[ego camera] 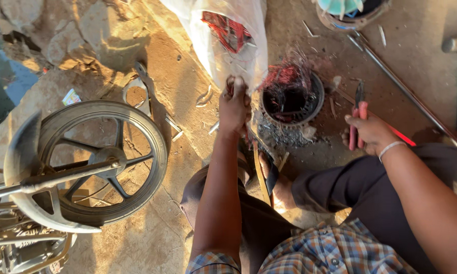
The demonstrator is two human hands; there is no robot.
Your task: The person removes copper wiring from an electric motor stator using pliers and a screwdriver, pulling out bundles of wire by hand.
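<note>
Bundle of copper winding wire, clenched in the left hand, fist wrapped tight around the strands just beside the round motor stator. Loose tangle of the same wire over the stator, right of the fist. Judged light, springy and thin; sharp cut ends likely, so best gripped low on the bunch, near the core. Stator itself judged heavy and stiff, resting on the ground.

Red-handled pliers held in the right hand, fingers curled round the handles; jaw state unclear from this angle. White plastic sack directly beyond the fist, crowding it. Long metal rod beyond the pliers. Spoked wheel well left. Sandalled foot below the fist.
</note>
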